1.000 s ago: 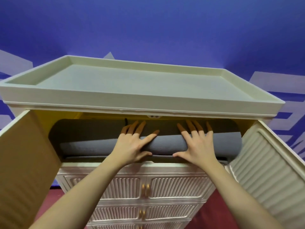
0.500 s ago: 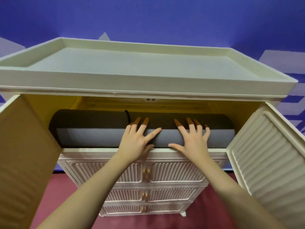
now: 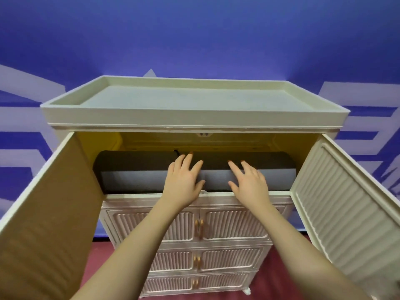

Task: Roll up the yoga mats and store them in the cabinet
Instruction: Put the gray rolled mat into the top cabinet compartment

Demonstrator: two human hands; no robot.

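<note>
The rolled yoga mat [image 3: 138,180] lies lengthwise in the top compartment of the cabinet [image 3: 194,118], filling nearly the whole width of the opening; its grey face looks outward and its darker upper curve sits under the yellow inner ceiling. A thin black cord or strap end [image 3: 177,152] shows at the top of the roll near the middle. Both hands rest flat against the front of the roll with fingers spread and straight: the left hand [image 3: 184,182] just left of centre, the right hand [image 3: 249,184] just right of centre, neither curled round anything, so this reads as a push or a steadying press rather than a grasp. The wrists hang over the compartment's lower lip. The left door [image 3: 43,213] and the right door [image 3: 346,202] stand swung wide open to either side, and below the opening are three more rows of ribbed fronts with small gold handles [image 3: 199,229], all closed. A blue wall with pale stripes stands behind, and a dark red floor shows beneath. Judging from this, the mat is in but may not be seated deep enough: its front seems close to the lip, and a springy roll could loosen or creep forward once the palms lift away, then foul the doors as they close. Whether a second mat lies behind it cannot be told. Uneven pressure from the two palms could also skew one end forward.
</note>
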